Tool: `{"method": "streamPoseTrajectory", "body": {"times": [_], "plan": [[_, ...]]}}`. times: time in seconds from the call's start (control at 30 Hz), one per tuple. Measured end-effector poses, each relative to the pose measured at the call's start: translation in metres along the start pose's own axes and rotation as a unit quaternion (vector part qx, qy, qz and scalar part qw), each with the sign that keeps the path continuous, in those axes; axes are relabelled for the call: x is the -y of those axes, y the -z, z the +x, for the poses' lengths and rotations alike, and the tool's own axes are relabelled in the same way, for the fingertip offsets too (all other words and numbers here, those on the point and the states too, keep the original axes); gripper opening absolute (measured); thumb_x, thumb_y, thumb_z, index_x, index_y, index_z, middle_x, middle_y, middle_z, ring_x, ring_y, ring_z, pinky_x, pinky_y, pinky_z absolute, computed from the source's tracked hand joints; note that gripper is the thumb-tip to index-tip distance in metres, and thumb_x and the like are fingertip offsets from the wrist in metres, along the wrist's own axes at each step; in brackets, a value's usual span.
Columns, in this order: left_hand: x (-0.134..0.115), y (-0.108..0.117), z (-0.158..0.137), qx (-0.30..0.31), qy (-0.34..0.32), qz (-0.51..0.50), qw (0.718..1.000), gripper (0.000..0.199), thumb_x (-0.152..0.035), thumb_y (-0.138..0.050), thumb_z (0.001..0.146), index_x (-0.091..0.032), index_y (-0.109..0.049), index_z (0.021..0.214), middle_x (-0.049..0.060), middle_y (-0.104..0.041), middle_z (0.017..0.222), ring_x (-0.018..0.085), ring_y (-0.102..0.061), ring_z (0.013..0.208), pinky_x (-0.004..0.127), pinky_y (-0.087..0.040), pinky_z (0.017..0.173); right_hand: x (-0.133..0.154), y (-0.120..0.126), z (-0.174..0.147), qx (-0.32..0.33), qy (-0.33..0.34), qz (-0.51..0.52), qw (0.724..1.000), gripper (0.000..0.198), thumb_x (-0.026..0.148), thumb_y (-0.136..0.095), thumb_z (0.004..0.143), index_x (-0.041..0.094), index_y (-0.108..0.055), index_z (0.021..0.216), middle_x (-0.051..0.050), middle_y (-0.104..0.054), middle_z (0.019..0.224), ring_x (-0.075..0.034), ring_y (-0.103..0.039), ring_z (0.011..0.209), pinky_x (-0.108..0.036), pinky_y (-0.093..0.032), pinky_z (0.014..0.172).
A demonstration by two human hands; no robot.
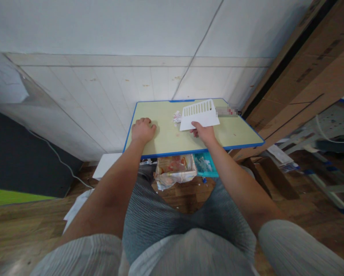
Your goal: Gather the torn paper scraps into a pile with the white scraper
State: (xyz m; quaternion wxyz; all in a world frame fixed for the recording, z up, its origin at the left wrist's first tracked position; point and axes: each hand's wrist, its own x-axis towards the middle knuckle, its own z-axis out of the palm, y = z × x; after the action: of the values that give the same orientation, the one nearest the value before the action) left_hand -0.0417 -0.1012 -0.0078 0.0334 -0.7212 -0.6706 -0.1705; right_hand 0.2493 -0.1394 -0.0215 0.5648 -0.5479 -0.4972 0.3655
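Note:
A white flat sheet with a row of cut-out slots [199,115] is held by its near edge in my right hand [204,134]. The thumb lies on top and the fingers are curled underneath. The sheet is tilted above the right half of a small table [166,134] with a pale yellow top and blue edging. Crumpled whitish paper scraps [176,116] lie just left of the sheet. My left hand [143,129] rests on the left of the tabletop, fingers loosely bent and thumb apart, holding nothing.
Beneath the table's front edge stand a lined box [176,177] with rubbish and a turquoise basket [214,168] with scraps. Large cardboard boxes [304,84] rise on the right. The white panelled wall [114,88] is behind the table. A pixelated patch covers something right of the sheet.

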Motion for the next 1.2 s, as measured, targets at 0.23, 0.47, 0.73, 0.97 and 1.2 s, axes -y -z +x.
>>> {"method": "streamPoseTrajectory", "body": {"times": [0.23,0.47,0.73,0.97,1.2], "plan": [[0.000,0.001,0.000,0.001,0.001,-0.003,1.000,0.047,-0.037,-0.055,0.113,-0.015,-0.079,0.147,0.024,-0.074,0.158,0.044,-0.065,0.150,0.057,-0.055,0.126,-0.002,-0.001,-0.004,0.020,0.009,-0.004,1.000,0.017,0.034,-0.082,0.090,0.023,-0.070,0.084,0.000,-0.073,0.062,-0.014,-0.053,0.046,-0.027,-0.047,0.050],[-0.002,0.003,-0.001,0.005,-0.001,0.012,1.000,0.049,-0.037,-0.054,0.114,-0.012,-0.078,0.149,0.024,-0.074,0.159,0.044,-0.065,0.150,0.056,-0.056,0.125,-0.003,-0.001,-0.003,0.021,0.017,-0.009,1.000,0.019,0.035,-0.078,0.093,0.024,-0.068,0.081,-0.001,-0.072,0.061,-0.014,-0.053,0.046,-0.027,-0.046,0.049],[-0.002,0.002,-0.003,0.005,0.001,0.017,1.000,0.049,-0.039,-0.055,0.116,-0.013,-0.079,0.150,0.023,-0.075,0.158,0.043,-0.067,0.150,0.053,-0.056,0.126,-0.002,0.001,-0.004,0.040,0.018,-0.013,0.999,0.020,0.039,-0.081,0.090,0.023,-0.069,0.087,-0.001,-0.074,0.063,-0.014,-0.052,0.046,-0.027,-0.048,0.049],[-0.005,0.008,0.011,0.063,0.061,-0.057,0.995,0.064,-0.066,-0.073,0.110,-0.018,-0.080,0.152,0.020,-0.071,0.169,0.043,-0.064,0.160,0.053,-0.049,0.136,-0.001,-0.003,-0.004,0.033,0.012,-0.011,0.999,0.013,0.033,-0.075,0.092,0.023,-0.070,0.086,-0.001,-0.074,0.063,-0.014,-0.054,0.046,-0.027,-0.049,0.050],[-0.049,0.000,0.009,0.089,-0.024,-0.064,0.994,0.070,-0.062,-0.090,0.098,-0.032,-0.075,0.160,0.011,-0.062,0.181,0.045,-0.053,0.169,0.062,-0.040,0.142,-0.006,-0.004,0.001,0.013,0.004,-0.023,1.000,0.018,0.032,-0.072,0.095,0.023,-0.068,0.080,-0.002,-0.073,0.062,-0.015,-0.055,0.048,-0.027,-0.050,0.052]]}}
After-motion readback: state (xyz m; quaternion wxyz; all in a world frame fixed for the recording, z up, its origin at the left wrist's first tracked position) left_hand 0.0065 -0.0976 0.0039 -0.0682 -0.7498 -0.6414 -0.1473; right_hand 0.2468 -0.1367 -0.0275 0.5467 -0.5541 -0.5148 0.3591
